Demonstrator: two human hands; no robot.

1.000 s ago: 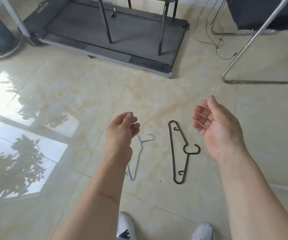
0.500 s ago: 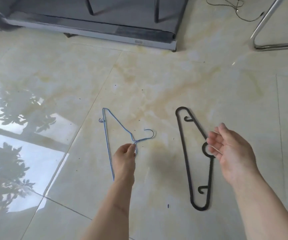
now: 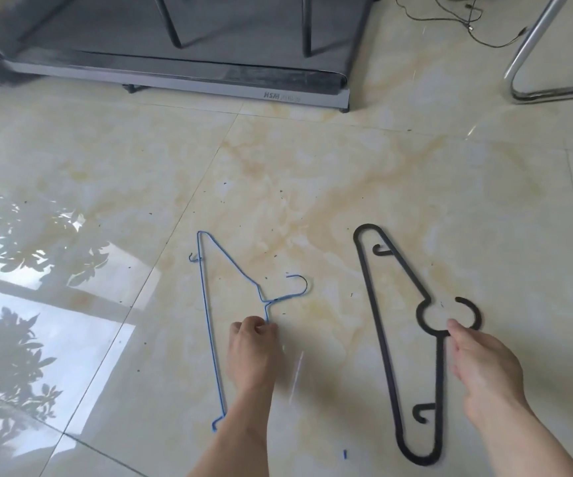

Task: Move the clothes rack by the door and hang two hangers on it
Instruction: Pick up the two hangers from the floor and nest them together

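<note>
Two hangers lie flat on the glossy tiled floor. The thin blue wire hanger is on the left, hook pointing right. My left hand is curled over its neck, fingertips pinched on the wire just below the hook. The thick black plastic hanger lies to the right. My right hand rests over its lower arm, fingertips touching the neck by the hook; the thumb is hidden. A chrome tube frame stands at the top right, only its foot visible.
A grey treadmill deck with dark legs standing on it spans the top. A thin black cable trails on the floor between it and the chrome frame. Window light and plant reflections cover the left floor tiles.
The view has dropped closer to the floor. My left hand has closed on the blue hanger's neck. My right hand has come down from the air onto the black hanger's neck.
</note>
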